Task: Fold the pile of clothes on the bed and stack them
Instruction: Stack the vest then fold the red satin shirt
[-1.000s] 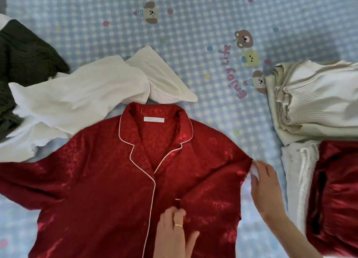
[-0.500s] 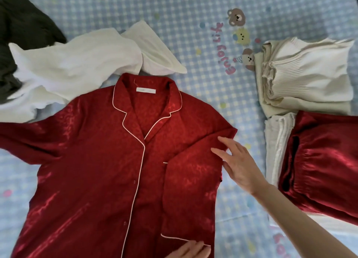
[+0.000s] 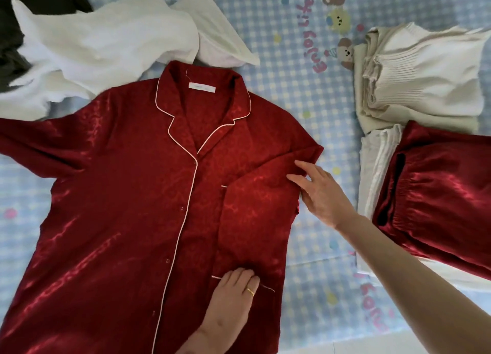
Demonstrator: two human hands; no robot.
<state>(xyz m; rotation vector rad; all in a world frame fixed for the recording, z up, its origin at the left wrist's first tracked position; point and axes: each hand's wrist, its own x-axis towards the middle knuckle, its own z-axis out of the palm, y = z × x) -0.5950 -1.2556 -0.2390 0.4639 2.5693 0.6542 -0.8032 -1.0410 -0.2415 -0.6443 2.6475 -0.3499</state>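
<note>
Since the earlier frame the left hand (image 3: 233,298) has slid up onto the folded-in sleeve of the red pyjama shirt (image 3: 127,199), fingers curled, gripping uncertain. Right hand (image 3: 321,194) rests flat, fingers straight, near its shoulder. On the bed (image 3: 305,93): white garment (image 3: 106,39), dark garment (image 3: 16,34), two folded stacks (image 3: 425,74), red trousers (image 3: 446,202).

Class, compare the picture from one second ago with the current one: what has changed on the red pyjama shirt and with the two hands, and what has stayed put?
The right sleeve of the red pyjama shirt has been folded in over its front. The right hand moved from the sleeve's outer edge onto the fold; the left hand slid down to the cuff. The white garment and folded stack stayed.
</note>
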